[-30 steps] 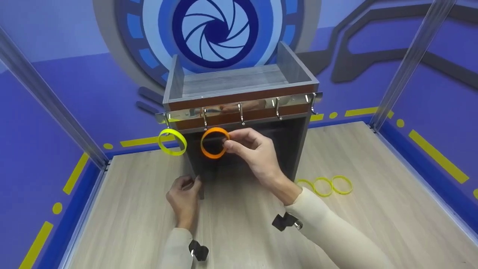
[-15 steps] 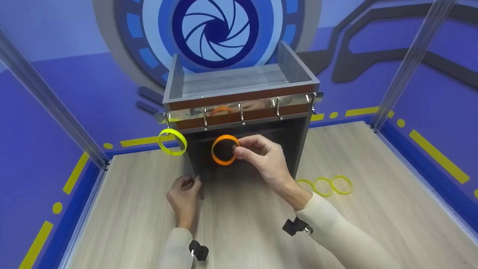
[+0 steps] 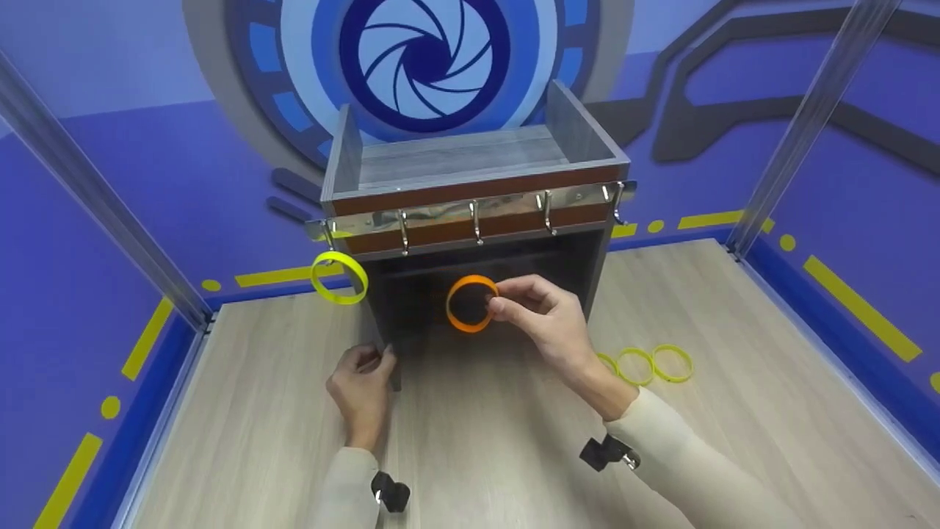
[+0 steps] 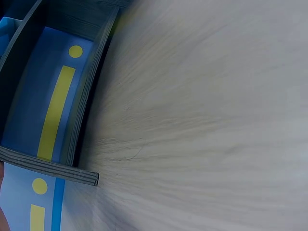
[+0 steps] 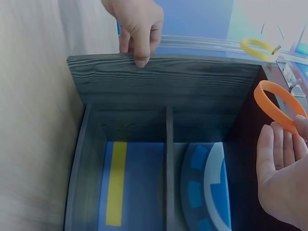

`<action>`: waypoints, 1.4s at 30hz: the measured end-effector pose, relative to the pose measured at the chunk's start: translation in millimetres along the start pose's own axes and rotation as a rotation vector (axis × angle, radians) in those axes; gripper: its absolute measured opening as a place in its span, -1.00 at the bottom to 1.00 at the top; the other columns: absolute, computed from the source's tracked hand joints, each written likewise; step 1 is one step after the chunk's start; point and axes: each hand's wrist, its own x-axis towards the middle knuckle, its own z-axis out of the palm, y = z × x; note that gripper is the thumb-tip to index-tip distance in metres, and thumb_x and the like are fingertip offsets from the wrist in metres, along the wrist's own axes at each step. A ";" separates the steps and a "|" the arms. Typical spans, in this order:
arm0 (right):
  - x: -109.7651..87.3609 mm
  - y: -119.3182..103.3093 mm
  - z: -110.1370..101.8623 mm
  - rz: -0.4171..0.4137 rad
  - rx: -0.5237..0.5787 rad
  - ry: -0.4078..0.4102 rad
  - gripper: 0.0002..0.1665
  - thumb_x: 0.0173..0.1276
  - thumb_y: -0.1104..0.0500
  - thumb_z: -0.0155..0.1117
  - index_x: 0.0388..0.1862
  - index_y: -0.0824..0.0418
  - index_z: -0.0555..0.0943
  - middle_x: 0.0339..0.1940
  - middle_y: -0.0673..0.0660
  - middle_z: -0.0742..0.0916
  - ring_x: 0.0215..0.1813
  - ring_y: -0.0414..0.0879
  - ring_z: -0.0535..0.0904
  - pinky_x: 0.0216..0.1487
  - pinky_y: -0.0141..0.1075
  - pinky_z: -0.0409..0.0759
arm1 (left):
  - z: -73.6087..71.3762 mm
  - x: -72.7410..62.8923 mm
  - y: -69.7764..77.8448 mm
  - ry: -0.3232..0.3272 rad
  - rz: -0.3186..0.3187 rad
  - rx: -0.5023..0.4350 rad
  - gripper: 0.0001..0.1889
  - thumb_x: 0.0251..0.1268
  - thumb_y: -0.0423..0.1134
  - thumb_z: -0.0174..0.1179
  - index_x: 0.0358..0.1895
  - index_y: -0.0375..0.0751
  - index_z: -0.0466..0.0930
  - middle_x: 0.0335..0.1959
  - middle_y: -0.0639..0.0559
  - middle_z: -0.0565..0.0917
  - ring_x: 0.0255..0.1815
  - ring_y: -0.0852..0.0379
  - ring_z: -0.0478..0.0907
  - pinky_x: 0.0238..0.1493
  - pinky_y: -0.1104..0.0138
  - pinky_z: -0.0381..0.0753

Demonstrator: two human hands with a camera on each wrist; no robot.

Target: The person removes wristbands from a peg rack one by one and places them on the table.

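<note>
My right hand (image 3: 554, 327) pinches an orange ring (image 3: 472, 278), a flat flexible-looking band, between thumb and fingers. It hangs in front of the dark open bay of a grey wooden shelf (image 3: 455, 158), below the hook rail. In the right wrist view, the orange ring (image 5: 260, 98) tilts above the upturned palm. My left hand (image 3: 360, 386) grips the lower front edge of the shelf's left side panel; the right wrist view shows its thumb on the panel's inner face. A yellow ring (image 3: 360, 278) hangs on the leftmost hook.
A metal rail (image 3: 440, 211) with several hooks (image 3: 476, 224) runs across the shelf's front. On the wooden tabletop (image 3: 734, 441) at right lie three yellow rings (image 3: 690, 360), one partly behind my right wrist. Blue patterned walls (image 3: 147, 191) enclose the table.
My right hand has carried the orange ring down and to the right, away from under the second hook. The left hand and hanging yellow ring stay where they were.
</note>
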 end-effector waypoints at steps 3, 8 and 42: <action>-2.2 3.6 -5.5 0.022 0.013 0.013 -0.69 0.39 0.35 0.50 0.05 0.45 0.69 -0.07 0.31 0.78 -0.10 0.13 0.78 0.05 -0.03 0.78 | -0.3 -0.3 -0.3 -0.002 0.005 -0.015 -0.86 0.11 -0.44 0.54 -0.32 -0.34 0.75 -0.32 -0.12 0.81 -0.31 -0.07 0.81 -0.28 0.56 0.69; -4.1 9.5 -14.9 0.047 0.036 0.038 -0.70 0.39 0.36 0.49 0.05 0.46 0.69 -0.06 0.38 0.77 -0.10 0.14 0.78 0.05 -0.04 0.78 | -0.4 -0.4 -1.2 0.007 0.020 -0.026 -0.86 0.10 -0.45 0.54 -0.32 -0.34 0.75 -0.33 -0.12 0.81 -0.32 -0.08 0.81 -0.28 0.55 0.70; -39.3 46.3 -91.4 0.271 -0.086 0.181 -0.56 0.43 0.22 0.51 0.12 0.50 0.64 -0.06 0.28 0.82 -0.06 0.07 0.79 0.11 -0.10 0.76 | -0.5 0.6 -2.9 -0.016 -0.001 -0.047 -0.88 0.11 -0.46 0.53 -0.35 -0.30 0.74 -0.33 -0.10 0.80 -0.33 -0.07 0.82 -0.31 0.51 0.73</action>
